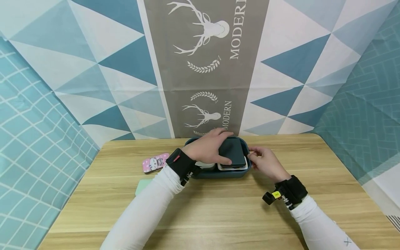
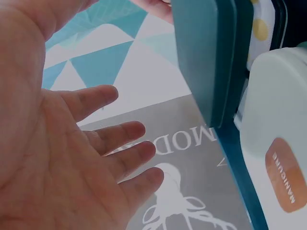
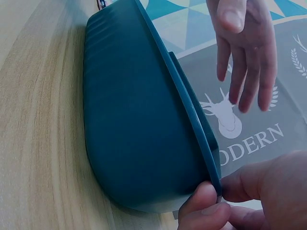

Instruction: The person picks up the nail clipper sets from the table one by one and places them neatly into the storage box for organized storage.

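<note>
A dark teal plastic basket stands on the wooden table near the back wall. Its right rim is pinched between the thumb and fingers of my right hand; the right wrist view shows the basket's smooth side beside that grip. My left hand hovers over the basket with its fingers spread and holds nothing. Just right of it, a dark green flat case lies on top of other items in the basket. A white case marked MANICURE sits in the basket too, partly covered by my left hand in the head view.
Left of the basket lies a pink cartoon-printed tin, with a pale mint-green flat thing partly behind my left sleeve. A patterned cloth backdrop rises right behind the table's back edge.
</note>
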The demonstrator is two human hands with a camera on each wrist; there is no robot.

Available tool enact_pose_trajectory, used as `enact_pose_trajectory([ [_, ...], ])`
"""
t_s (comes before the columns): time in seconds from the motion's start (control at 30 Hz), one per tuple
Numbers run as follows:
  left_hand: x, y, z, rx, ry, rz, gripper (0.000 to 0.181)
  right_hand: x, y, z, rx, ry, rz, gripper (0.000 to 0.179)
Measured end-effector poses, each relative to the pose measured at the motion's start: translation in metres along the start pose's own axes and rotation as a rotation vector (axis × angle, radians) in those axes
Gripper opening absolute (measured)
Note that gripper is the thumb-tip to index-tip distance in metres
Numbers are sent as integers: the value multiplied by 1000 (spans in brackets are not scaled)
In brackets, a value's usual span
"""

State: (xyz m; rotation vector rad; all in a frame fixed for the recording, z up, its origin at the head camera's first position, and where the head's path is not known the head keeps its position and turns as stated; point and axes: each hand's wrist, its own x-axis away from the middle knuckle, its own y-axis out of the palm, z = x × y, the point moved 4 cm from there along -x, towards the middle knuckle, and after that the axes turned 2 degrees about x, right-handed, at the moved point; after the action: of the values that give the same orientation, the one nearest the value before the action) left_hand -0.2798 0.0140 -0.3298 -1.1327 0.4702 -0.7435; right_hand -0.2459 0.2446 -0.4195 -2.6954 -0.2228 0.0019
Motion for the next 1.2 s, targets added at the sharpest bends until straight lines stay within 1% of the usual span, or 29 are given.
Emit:
enact_pose_trajectory([
  [0.3, 13, -14, -4, -8, 0, 72, 95, 0, 0, 0, -2, 7, 4, 47],
  [0.5, 24, -22, -10, -5, -9, 112, 93, 0, 1, 1, 5, 0, 5, 47],
  [0.67, 34, -28, -18, -1, -17, 138, 93, 0, 1, 1, 3, 3, 4, 47],
  [1.07, 59, -39, -39, 82, -66, 171, 93, 0, 1, -1, 10, 0, 4, 47],
  [1.2, 66, -41, -45, 108, -69, 192, 95, 1, 1, -1, 16, 1, 5, 47],
])
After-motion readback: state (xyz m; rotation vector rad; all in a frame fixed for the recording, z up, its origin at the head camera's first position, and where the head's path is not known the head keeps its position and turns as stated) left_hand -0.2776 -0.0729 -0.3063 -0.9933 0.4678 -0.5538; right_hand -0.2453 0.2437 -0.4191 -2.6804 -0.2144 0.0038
